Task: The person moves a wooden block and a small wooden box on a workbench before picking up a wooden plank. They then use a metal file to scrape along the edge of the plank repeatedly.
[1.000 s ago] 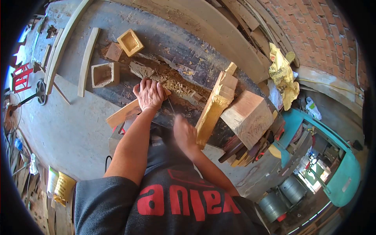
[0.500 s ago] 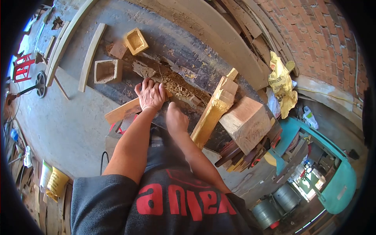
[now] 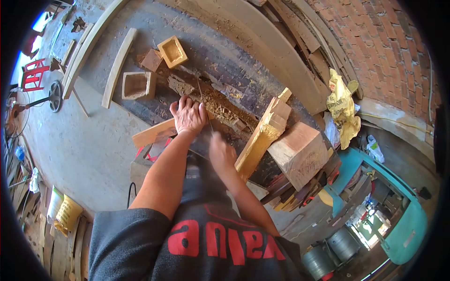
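My left hand (image 3: 190,117) presses down on a reddish-brown wooden board (image 3: 153,133) at the workbench's near edge, fingers bent over it. Just to the right, my right hand (image 3: 222,152) is closed and smeared by motion. It grips one end of a thin, narrow-bladed tool (image 3: 210,125), whose handle is hidden. The blade runs close beside my left hand. Beyond my hands, wood chips and sawdust (image 3: 218,105) lie in a rough hollow of the dark workbench (image 3: 161,21).
Two hollow wooden boxes (image 3: 173,52) (image 3: 138,85) and a curved strip (image 3: 118,68) stand at the back left. To the right are a yellowish chiselled piece (image 3: 262,136) and a large wooden block (image 3: 300,152). A teal machine (image 3: 407,234) is at the far right.
The whole view has shifted, moving the bench and its objects slightly right and down in the picture. My right hand has moved a little farther from my left, towards my body.
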`<action>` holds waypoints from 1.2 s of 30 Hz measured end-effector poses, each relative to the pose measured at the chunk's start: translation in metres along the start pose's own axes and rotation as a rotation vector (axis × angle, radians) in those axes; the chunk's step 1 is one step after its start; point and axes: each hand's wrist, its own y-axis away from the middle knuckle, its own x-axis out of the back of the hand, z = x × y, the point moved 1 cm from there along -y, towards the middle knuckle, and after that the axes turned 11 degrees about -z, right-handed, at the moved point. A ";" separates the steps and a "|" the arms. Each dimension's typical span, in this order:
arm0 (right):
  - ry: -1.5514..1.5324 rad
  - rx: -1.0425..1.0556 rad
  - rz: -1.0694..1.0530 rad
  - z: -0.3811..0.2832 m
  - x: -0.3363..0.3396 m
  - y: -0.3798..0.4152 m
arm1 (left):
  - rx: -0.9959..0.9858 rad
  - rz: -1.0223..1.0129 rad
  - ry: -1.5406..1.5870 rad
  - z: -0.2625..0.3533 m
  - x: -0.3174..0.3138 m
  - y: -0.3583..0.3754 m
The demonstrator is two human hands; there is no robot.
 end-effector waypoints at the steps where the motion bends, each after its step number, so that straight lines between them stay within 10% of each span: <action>1: -0.069 0.010 -0.010 0.004 0.001 0.018 | 0.001 0.012 0.005 0.000 0.000 -0.002; 36: 0.007 0.007 -0.016 0.009 -0.003 0.019 | 0.032 -0.008 0.055 0.002 0.002 -0.003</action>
